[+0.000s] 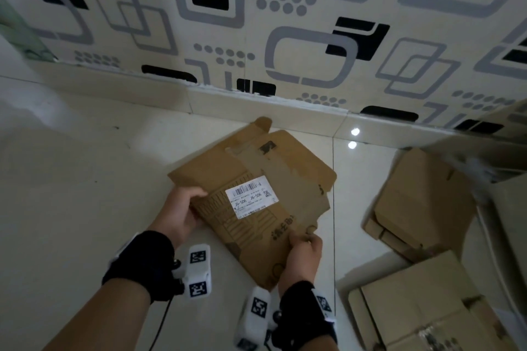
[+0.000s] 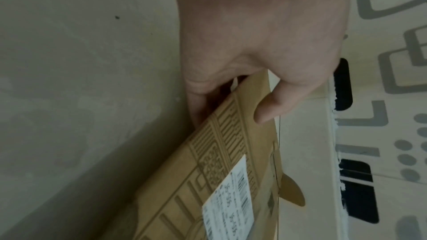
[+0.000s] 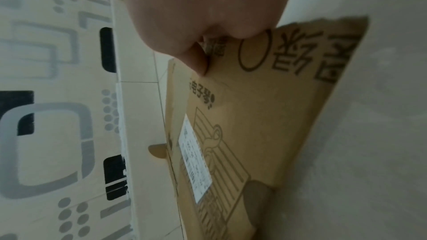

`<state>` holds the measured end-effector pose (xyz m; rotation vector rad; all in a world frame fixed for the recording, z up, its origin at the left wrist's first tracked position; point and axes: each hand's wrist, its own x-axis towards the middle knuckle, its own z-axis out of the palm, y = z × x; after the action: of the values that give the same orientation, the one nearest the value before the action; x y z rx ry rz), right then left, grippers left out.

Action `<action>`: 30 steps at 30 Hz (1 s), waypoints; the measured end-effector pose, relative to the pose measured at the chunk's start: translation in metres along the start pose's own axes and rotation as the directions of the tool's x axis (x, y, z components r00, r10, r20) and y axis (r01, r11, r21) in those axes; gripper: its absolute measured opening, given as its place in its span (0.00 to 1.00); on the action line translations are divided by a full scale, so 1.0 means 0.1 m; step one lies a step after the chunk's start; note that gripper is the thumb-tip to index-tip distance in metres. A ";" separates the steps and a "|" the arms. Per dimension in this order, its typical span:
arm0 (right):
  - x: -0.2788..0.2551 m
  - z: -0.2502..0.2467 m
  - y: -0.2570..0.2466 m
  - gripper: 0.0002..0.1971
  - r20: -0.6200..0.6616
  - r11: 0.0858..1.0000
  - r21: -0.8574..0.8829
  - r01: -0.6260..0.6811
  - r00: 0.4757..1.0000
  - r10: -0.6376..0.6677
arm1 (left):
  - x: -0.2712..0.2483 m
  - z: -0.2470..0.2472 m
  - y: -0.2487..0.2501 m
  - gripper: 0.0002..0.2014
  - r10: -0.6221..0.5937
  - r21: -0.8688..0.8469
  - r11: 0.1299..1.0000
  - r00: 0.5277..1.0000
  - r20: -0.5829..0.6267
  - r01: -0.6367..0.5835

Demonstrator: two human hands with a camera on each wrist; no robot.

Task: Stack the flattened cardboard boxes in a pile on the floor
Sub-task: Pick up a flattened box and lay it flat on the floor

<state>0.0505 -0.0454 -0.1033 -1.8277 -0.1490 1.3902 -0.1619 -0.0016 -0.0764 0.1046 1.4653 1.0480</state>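
Two hands carry one flattened box [image 1: 251, 199] above the floor [image 1: 85, 179]: your left hand [image 1: 182, 214] pinches its left edge, thumb on top; your right hand [image 1: 303, 253] pinches its near-right edge, keeping it level. Right of it lie other flattened boxes [image 1: 419, 202], presumably the pile.

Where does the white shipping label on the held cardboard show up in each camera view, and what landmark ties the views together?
Head: white shipping label at picture centre, on the flattened box, between the left hand and right hand.
Left wrist: bottom centre, below the thumb.
Right wrist: lower centre, seen edge-on.
Shared landmark: the rounded cardboard tab towards the patterned wall.
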 end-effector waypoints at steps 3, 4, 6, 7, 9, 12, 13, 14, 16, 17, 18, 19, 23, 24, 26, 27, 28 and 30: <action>-0.08 0.09 0.12 0.08 -0.022 0.998 0.057 0.004 1.000 -0.003 | 0.02 -0.05 -0.03 0.16 -0.026 0.078 0.997 1.000 0.001 0.026; -0.11 0.12 0.16 0.08 -0.028 0.997 0.073 0.002 1.000 0.000 | 0.03 -0.07 -0.03 0.18 -0.032 0.091 0.995 0.999 -0.002 0.032; -0.16 0.18 0.27 0.04 -0.045 0.993 0.118 -0.014 0.999 0.020 | 0.05 -0.11 -0.01 0.17 -0.042 0.099 0.994 0.999 0.001 0.041; -0.19 0.21 0.32 0.04 -0.052 0.988 0.149 -0.031 0.998 0.039 | 0.06 -0.12 0.01 0.14 -0.030 0.098 0.995 1.000 0.002 0.030; -0.25 0.27 0.40 0.08 -0.047 0.975 0.210 -0.068 0.996 0.079 | 0.07 -0.12 0.04 0.11 0.022 0.112 0.993 1.000 0.014 -0.024; -0.37 0.40 0.46 0.07 0.013 0.950 0.294 -0.105 0.994 0.106 | 0.06 -0.09 0.08 0.18 0.130 0.198 0.971 0.991 0.033 -0.134; -0.40 0.45 0.47 0.08 0.032 0.943 0.306 -0.129 0.992 0.125 | 0.06 -0.09 0.08 0.19 0.166 0.229 0.959 0.986 0.012 -0.165; -0.43 0.50 0.47 0.10 0.059 0.934 0.321 -0.156 0.988 0.145 | 0.06 -0.08 0.08 0.20 0.210 0.257 0.946 0.978 -0.018 -0.198; -0.48 0.59 0.44 0.18 0.135 0.913 0.360 -0.192 0.979 0.153 | 0.07 -0.08 0.07 0.20 0.288 0.335 0.906 0.957 -0.036 -0.260; -0.48 0.63 0.41 0.20 0.169 0.912 0.363 -0.193 0.976 0.139 | 0.07 -0.08 0.06 0.20 0.326 0.373 0.880 0.945 -0.026 -0.293; -0.48 0.66 0.39 0.21 0.207 0.916 0.351 -0.193 0.970 0.125 | 0.06 -0.07 0.06 0.21 0.360 0.396 0.859 0.933 -0.018 -0.324; -0.46 0.70 0.37 0.20 0.246 0.926 0.326 -0.189 0.963 0.111 | 0.07 -0.07 0.05 0.22 0.387 0.421 0.837 0.922 -0.008 -0.348; -0.39 0.78 0.31 0.17 0.364 0.945 0.209 -0.252 0.917 0.164 | 0.08 -0.09 0.06 0.27 0.486 0.476 0.779 0.873 -0.047 -0.408; -0.38 0.76 0.28 0.16 0.388 0.945 0.185 -0.268 0.904 0.181 | 0.10 -0.10 0.07 0.27 0.508 0.493 0.765 0.859 -0.065 -0.415; -0.32 0.67 0.23 0.15 0.372 0.957 0.157 -0.245 0.912 0.172 | 0.14 -0.13 0.09 0.26 0.535 0.532 0.733 0.843 -0.064 -0.424; -0.27 0.61 0.20 0.14 0.329 0.967 0.157 -0.203 0.933 0.143 | 0.16 -0.14 0.09 0.26 0.538 0.551 0.718 0.841 -0.052 -0.425; -0.21 0.54 0.17 0.14 0.274 0.976 0.156 -0.154 0.956 0.107 | 0.16 -0.13 0.09 0.25 0.537 0.563 0.711 0.842 -0.046 -0.422; -0.11 0.41 0.09 0.14 0.165 0.985 0.158 -0.069 0.985 0.042 | 0.18 -0.14 0.07 0.23 0.539 0.565 0.709 0.841 -0.046 -0.423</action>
<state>0.0079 -0.0353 -0.1030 -1.5960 -0.0648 1.5426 -0.1807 0.0065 -0.0883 0.8545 1.9608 1.0474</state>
